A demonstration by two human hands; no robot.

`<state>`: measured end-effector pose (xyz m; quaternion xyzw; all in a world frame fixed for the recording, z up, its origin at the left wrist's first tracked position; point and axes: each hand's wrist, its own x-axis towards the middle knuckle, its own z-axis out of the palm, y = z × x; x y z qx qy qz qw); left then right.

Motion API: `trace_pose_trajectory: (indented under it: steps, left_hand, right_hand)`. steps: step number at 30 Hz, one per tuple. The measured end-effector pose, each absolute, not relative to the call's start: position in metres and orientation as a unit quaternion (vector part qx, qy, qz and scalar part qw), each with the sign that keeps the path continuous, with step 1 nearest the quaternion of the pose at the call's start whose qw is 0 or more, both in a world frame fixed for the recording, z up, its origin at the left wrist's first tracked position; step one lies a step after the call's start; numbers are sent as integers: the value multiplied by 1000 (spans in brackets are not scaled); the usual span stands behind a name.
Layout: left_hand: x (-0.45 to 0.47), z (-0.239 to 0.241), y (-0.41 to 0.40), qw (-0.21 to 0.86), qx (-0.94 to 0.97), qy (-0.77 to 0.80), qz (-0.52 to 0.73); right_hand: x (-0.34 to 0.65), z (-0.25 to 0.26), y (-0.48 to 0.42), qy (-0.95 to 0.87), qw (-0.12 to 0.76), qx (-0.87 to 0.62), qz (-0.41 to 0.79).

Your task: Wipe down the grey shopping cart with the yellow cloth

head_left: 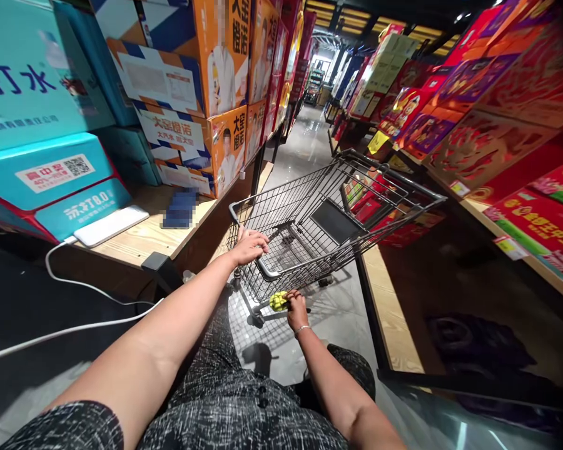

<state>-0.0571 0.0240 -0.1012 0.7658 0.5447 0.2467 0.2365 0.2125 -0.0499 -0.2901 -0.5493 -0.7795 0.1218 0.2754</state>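
A grey wire shopping cart (328, 212) stands in a shop aisle in front of me, its basket holding nothing that I can see. My left hand (249, 245) rests on the cart's near left rim, fingers curled over the wire. My right hand (295, 307) is closed round the cart's lower handle bar, right beside a yellow-green grip piece (278, 302) on that bar. A thin bracelet sits on my right wrist.
Left: a wooden shelf (145, 234) with teal and orange cartons, a white power bank (110, 226) with a white cable, and a dark blue item. Right: shelves of red gift boxes (497, 106). The glossy aisle floor (304, 140) runs ahead.
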Motion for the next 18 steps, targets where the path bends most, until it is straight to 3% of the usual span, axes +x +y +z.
trace_pose_trajectory:
  steps: [3,8,10,14,18]
  left_hand:
    - [-60,-103,27,232,764,548,248]
    - [-56,-106,26,179,760,575,242]
    - [-50,-105,21,154,747,601,240]
    - [-24,-94,-4,112,726,627,257]
    - [11,-84,-40,133,776,556,266]
  right_hand:
    - [210,-261,-51,-818,283,-486,124]
    - [216,-164,-38,-808,445,-386,11]
    - [217,-129,-30,-788,461,-405,-44]
    - [215,-94,-14,-814,320,-482,-61]
    - [225,-87,-2,-843,208,-494,-50]
